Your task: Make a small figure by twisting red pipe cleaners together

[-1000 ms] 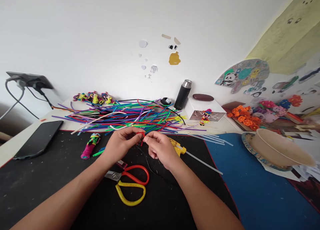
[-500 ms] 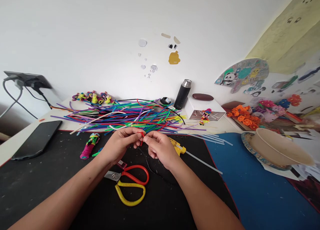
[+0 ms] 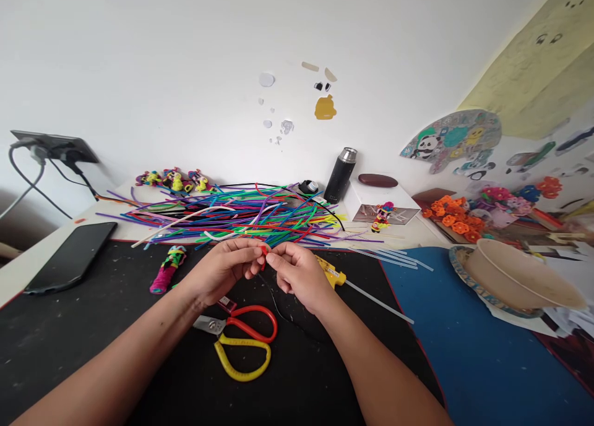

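Observation:
Between my fingertips is a small piece of red pipe cleaner (image 3: 263, 259), mostly covered by the fingers. My left hand (image 3: 234, 266) pinches it from the left, and my right hand (image 3: 297, 271) grips it from the right with thumb and forefinger. Below the hands, scissors (image 3: 245, 342) with one red and one yellow handle lie on the black mat. A yellow glue gun (image 3: 331, 272) with a clear glue stick is partly behind my right hand. Left of my left hand lies a pipe-cleaner doll (image 3: 167, 269) with a magenta lower part.
A heap of coloured pipe cleaners (image 3: 250, 216) stretches along the back. A phone (image 3: 69, 257) lies at left. Behind are a black flask (image 3: 341, 175), a white box (image 3: 378, 203) and a small doll (image 3: 383, 216). A beige bowl (image 3: 520, 277) stands at right beside orange flowers (image 3: 452, 213).
Both hands stay together, with only slight finger movement on the red piece. The whole view has shifted a little, and the things on the table lie as before.

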Demonstrator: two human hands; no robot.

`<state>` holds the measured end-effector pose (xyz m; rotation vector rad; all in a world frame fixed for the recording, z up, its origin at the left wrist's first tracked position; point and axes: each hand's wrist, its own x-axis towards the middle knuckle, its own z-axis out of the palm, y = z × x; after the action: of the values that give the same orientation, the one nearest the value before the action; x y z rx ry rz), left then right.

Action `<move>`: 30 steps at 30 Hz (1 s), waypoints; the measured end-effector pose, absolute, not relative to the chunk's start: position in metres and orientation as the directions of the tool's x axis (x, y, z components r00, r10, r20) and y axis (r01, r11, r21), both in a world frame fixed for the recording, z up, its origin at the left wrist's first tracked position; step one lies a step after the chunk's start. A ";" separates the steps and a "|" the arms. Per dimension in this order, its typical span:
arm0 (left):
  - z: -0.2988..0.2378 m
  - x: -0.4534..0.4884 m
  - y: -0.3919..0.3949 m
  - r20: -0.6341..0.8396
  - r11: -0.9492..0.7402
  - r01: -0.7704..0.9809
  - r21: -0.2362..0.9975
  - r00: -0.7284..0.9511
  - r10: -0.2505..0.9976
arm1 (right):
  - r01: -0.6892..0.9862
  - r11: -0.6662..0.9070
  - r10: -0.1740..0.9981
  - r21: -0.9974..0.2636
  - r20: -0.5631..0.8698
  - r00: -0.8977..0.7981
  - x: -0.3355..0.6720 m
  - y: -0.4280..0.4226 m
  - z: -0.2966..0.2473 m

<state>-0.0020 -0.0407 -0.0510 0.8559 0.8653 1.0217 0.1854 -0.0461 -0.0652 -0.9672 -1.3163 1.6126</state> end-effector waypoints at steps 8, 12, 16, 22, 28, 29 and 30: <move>-0.047 -0.003 -0.041 -0.226 0.323 -0.340 0.883 0.295 0.928 | -0.069 -0.076 0.935 -0.995 -0.048 -0.351 0.186 -0.047 -0.062; -0.047 -0.004 -0.040 -0.255 0.373 -0.365 0.853 0.332 0.908 | -0.077 -0.082 0.934 -0.994 -0.049 -0.354 0.186 -0.049 -0.058; -0.047 -0.004 -0.041 -0.255 0.374 -0.366 0.852 0.333 0.908 | -0.084 -0.079 0.938 -0.993 -0.046 -0.344 0.187 -0.048 -0.060; -0.049 -0.003 -0.041 -0.217 0.321 -0.345 0.882 0.308 0.926 | -0.056 -0.077 0.946 -0.995 -0.055 -0.320 0.188 -0.045 -0.065; -0.053 -0.005 -0.040 -0.181 0.272 -0.286 0.919 0.306 0.935 | -0.015 -0.070 0.948 -0.997 -0.061 -0.312 0.188 -0.044 -0.067; -0.054 -0.005 -0.040 -0.175 0.263 -0.275 0.925 0.306 0.936 | -0.010 -0.069 0.948 -0.998 -0.062 -0.313 0.188 -0.044 -0.067; -0.054 -0.005 -0.040 -0.169 0.253 -0.263 0.931 0.305 0.937 | -0.007 -0.069 0.947 -0.998 -0.063 -0.314 0.188 -0.044 -0.067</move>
<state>-0.0051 -0.0396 -0.0543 0.9559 0.8851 0.9798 0.1876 -0.0441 -0.0671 -1.0776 -1.3946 1.5015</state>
